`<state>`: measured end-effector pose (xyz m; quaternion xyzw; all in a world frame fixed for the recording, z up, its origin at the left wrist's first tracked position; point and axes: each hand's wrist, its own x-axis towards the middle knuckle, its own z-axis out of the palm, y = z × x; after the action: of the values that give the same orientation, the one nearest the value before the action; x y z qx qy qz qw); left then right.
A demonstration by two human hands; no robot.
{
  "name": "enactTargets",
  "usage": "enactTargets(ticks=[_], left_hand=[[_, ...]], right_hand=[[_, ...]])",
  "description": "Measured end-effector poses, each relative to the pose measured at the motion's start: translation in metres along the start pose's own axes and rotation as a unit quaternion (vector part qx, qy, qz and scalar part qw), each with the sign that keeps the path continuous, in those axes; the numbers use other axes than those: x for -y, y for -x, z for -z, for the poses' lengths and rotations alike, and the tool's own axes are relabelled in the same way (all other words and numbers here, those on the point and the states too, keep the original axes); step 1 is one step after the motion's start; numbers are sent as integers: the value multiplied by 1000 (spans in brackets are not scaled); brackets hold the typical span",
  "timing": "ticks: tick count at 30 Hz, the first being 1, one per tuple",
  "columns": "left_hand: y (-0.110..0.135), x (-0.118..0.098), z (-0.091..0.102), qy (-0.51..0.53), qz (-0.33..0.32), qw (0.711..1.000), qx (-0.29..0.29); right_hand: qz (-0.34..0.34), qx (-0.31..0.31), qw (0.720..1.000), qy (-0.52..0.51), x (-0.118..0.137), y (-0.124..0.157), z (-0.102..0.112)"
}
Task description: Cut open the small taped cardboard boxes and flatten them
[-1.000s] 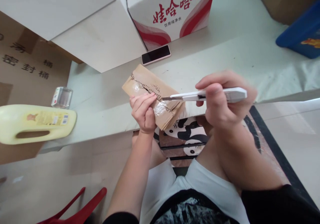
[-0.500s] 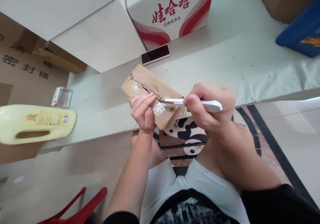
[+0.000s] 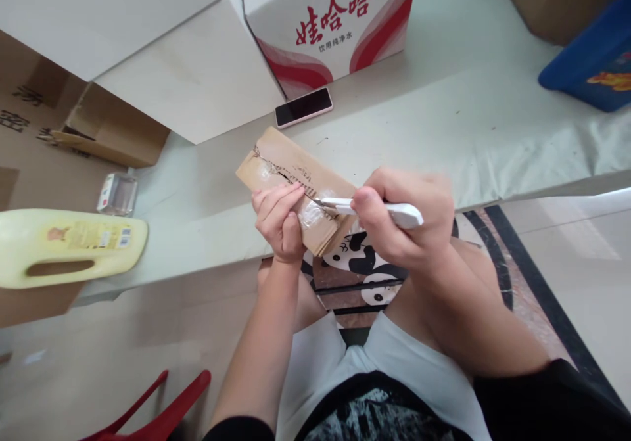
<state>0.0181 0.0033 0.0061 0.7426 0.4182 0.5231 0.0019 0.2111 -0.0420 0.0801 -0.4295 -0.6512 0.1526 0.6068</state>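
A flat brown cardboard parcel (image 3: 290,171) wrapped in clear tape lies at the front edge of the pale table (image 3: 444,119), partly overhanging it. My left hand (image 3: 280,221) is closed on the parcel's near side, fingers pressed on the tape. My right hand (image 3: 404,217) grips a white utility knife (image 3: 379,209). Its blade tip touches the taped top of the parcel, just right of my left fingers.
A phone (image 3: 303,107) lies behind the parcel. A white and red printed carton (image 3: 325,20) and a plain white box (image 3: 162,53) stand at the back. On the left are a pale yellow jug (image 3: 64,247), a small clear container (image 3: 117,193) and brown cardboard boxes (image 3: 113,129). A blue bin (image 3: 591,66) is far right.
My right hand has brought the knife leftward and down until the blade tip meets the parcel's tape. My left hand has stayed on the parcel.
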Motion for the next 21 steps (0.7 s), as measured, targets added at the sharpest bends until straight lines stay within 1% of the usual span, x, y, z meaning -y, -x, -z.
enactTargets(ticks=[2,7,12,18,21], left_hand=[[0,0,0,11,-6,1000,0],[-2,-2,2,20,-15,1000,4],[-2,-3,1,8,-11,1000,-1],[-2,-1,1,23,-14,1000,-6],[-1,-1,1,22,-6,1000,-6]], right_hand=[[2,-1,1000,-6,1,0,0],[-33,-14,999,-9,1,2,2],[-90,-8,995,-34,0,2,1],[-129,-46,989,-60,-3,3,10],[-133,-78,982,-110,-10,3,17]])
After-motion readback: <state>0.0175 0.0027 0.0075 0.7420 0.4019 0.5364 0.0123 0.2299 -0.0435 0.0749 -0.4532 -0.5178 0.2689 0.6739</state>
